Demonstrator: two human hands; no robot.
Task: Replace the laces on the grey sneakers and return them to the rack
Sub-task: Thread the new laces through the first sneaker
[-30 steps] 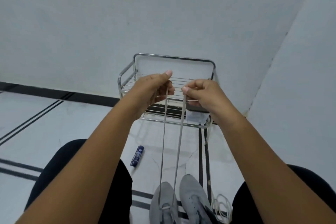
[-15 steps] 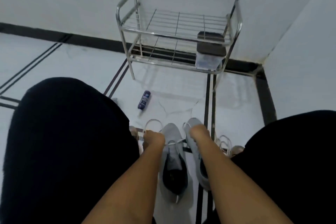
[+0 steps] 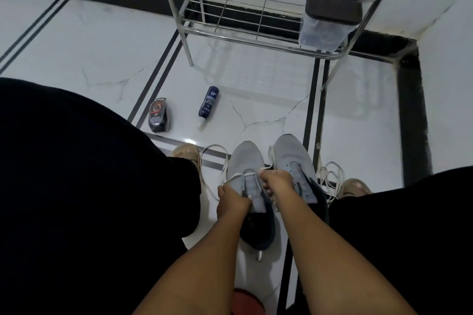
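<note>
Your left hand (image 3: 231, 199) and right hand (image 3: 277, 183) each pinch the white flat lace (image 3: 242, 175) over the left grey mesh sneaker (image 3: 247, 158), whose long axis runs away from you toward the chrome wire rack (image 3: 256, 36). Two sneakers stand on the floor; the spare laces beside them number perhaps two.

The rack (image 3: 256, 33) is cut off by the top edge; only its lower tiers show. The left hand (image 3: 231, 199) and right hand (image 3: 277, 183) cover the lacing area of the left sneaker (image 3: 247, 161), so the eyelets and the grip on the lace (image 3: 217, 161) cannot be resolved. The right forearm hides the rear of the right sneaker (image 3: 290, 153). Labels on the blue tube (image 3: 208, 102) and the dark container (image 3: 159, 115) are too small to read. A red object (image 3: 247, 302) is cut off at the bottom edge.
</note>
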